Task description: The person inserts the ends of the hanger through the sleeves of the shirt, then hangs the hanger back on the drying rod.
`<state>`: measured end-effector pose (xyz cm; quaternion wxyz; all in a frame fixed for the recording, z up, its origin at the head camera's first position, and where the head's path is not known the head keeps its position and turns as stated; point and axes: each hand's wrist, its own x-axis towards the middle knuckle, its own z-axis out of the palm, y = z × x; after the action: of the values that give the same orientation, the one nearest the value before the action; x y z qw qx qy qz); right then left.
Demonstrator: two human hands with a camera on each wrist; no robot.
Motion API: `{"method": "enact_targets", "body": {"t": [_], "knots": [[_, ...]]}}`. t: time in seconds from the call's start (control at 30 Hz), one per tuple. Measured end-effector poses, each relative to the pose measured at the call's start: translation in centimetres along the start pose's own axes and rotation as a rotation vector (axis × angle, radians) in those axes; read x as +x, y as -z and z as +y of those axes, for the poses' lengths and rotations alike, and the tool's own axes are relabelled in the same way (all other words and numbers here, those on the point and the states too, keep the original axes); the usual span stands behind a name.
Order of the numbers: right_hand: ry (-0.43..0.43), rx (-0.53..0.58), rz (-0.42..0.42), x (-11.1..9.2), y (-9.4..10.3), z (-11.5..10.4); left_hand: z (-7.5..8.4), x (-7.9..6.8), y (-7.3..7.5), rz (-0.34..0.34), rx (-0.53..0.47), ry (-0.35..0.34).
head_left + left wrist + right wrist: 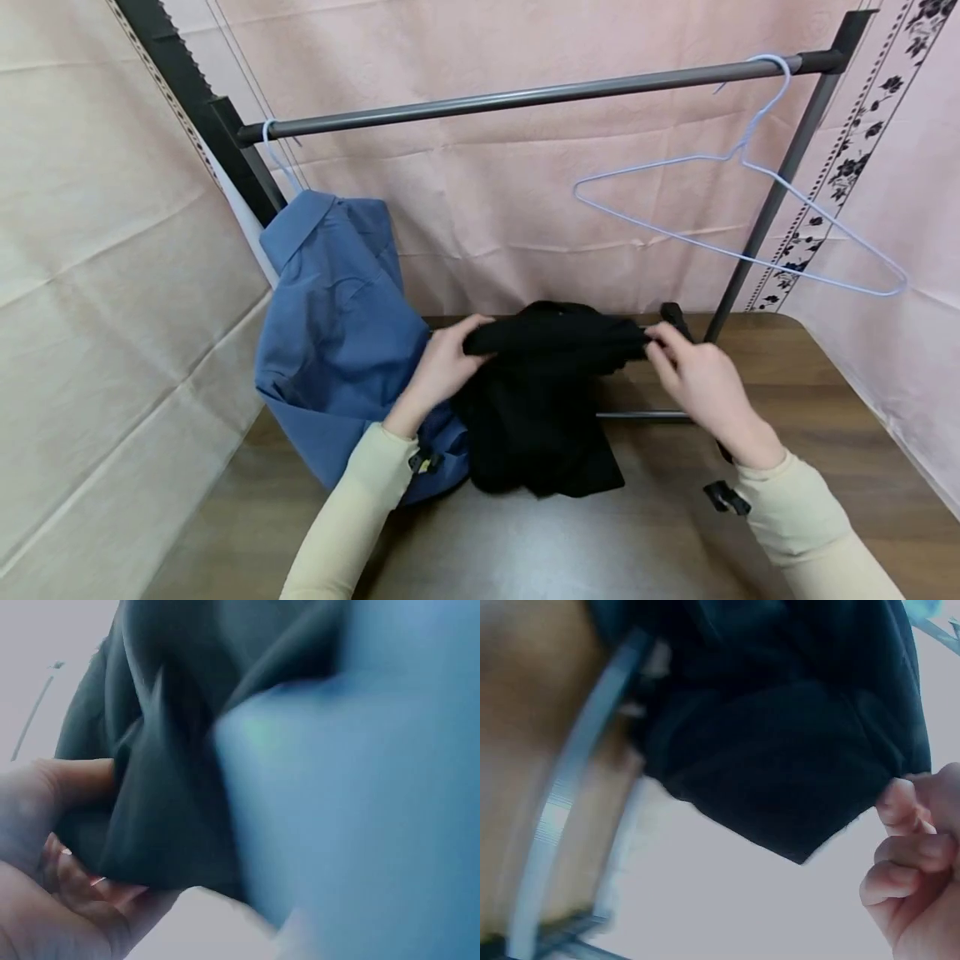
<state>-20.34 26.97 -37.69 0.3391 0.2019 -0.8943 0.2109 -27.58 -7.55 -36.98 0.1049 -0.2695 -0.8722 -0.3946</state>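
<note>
A black garment is held up between both hands over the table, its lower part hanging in folds. My left hand grips its left upper edge; in the left wrist view the thumb lies on the dark cloth with the fingers behind it. At the other end my right hand pinches the garment's right edge, and the right wrist view has thumb and fingertip meeting at a corner of the cloth. Beside my left hand a blue shirt hangs from a hanger, its lower part reaching the table.
A dark metal rail spans the back. An unused light-blue wire hanger hangs at its right end. The rack's right post and a low crossbar stand near my right hand. Pink cloth backs the wooden table.
</note>
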Motion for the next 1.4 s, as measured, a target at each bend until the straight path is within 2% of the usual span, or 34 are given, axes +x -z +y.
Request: {"method": "enact_targets", "body": {"t": [0.13,0.3,0.37,0.43,0.53,0.67,0.77,0.9,1.03,1.1,1.17,1.27,1.33,1.4], "knots": [[-0.013,0.075,0.098,3.3,2.0,-0.6,1.5,2.1,2.3,0.139,-0.047,-0.035],[0.015,0.113,0.206,6.5,4.0,-2.1,4.0,3.4,4.7,0.311,-0.074,-0.148],[0.042,0.097,0.254,7.1,4.6,-2.5,4.6,3.4,5.4,0.349,-0.075,-0.184],[0.071,0.08,0.279,7.1,4.8,-2.7,4.8,3.3,5.8,0.348,-0.059,-0.197],[0.097,0.047,0.262,6.2,4.4,-2.4,4.0,2.9,5.6,0.262,-0.008,-0.165],[0.102,0.02,0.137,3.7,2.5,-1.4,1.7,2.1,4.3,0.063,0.066,-0.062],[0.077,0.003,0.006,1.2,0.7,-0.8,-0.1,1.2,3.0,-0.071,0.1,0.008],[0.022,0.021,-0.212,-1.9,-1.2,-0.5,-1.9,0.0,1.5,-0.268,0.125,0.053],[-0.026,0.091,-0.455,-3.8,-1.7,-0.2,-2.5,-1.1,0.9,-0.464,0.128,0.062],[-0.044,0.118,-0.537,-4.4,-1.6,0.1,-2.4,-1.6,1.0,-0.537,0.137,0.07],[-0.039,0.13,-0.555,-4.5,-1.3,0.4,-2.1,-1.9,1.5,-0.587,0.155,0.074],[-0.041,0.114,-0.489,-3.9,-0.5,0.8,-1.5,-1.9,2.7,-0.618,0.155,0.072],[-0.04,0.101,-0.401,-3.0,0.3,1.1,-1.2,-1.7,3.5,-0.579,0.13,0.053],[-0.058,0.095,-0.305,-1.9,1.0,1.4,-1.0,-1.3,4.1,-0.498,0.093,0.041]]}}
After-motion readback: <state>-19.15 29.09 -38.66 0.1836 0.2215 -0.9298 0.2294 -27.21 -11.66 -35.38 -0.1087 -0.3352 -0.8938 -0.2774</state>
